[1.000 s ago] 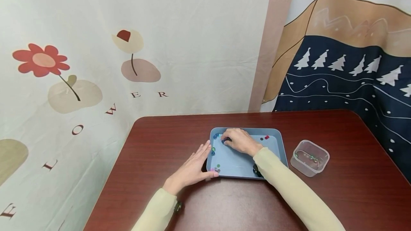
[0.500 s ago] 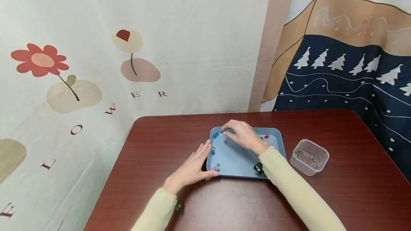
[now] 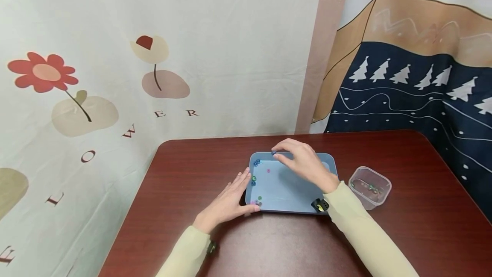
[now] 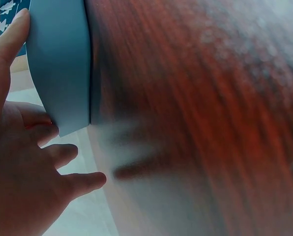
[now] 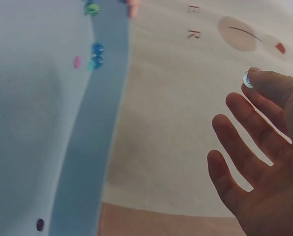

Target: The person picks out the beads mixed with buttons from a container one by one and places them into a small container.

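My right hand (image 3: pixel 303 161) is raised over the far side of the light blue tray (image 3: pixel 288 195). Between thumb and index finger it pinches a small blue glass bead (image 5: pixel 247 79); the other fingers are spread. My left hand (image 3: pixel 226 202) lies against the tray's near left corner, fingers straight along the left side and thumb at the front edge. Inside the tray, blue beads (image 5: pixel 98 55) sit in the far left corner, with a pink one (image 3: pixel 268 170) close by. Green and blue beads (image 3: pixel 253 180) line the left wall, and several pale ones (image 3: pixel 258 201) lie in the near left corner.
A clear plastic box (image 3: pixel 370 187) with a few small beads in it stands right of the tray, beside my right forearm. Under everything is a reddish-brown table (image 3: pixel 200 170). Printed cloth (image 3: pixel 230 54) hangs behind its far edge. A dark bead (image 5: pixel 40 224) lies in the tray near its far wall.
My right hand has risen from the tray floor and moved back and to the right, carrying the blue bead. The pink bead beneath it came into sight. My left hand stays on the tray.
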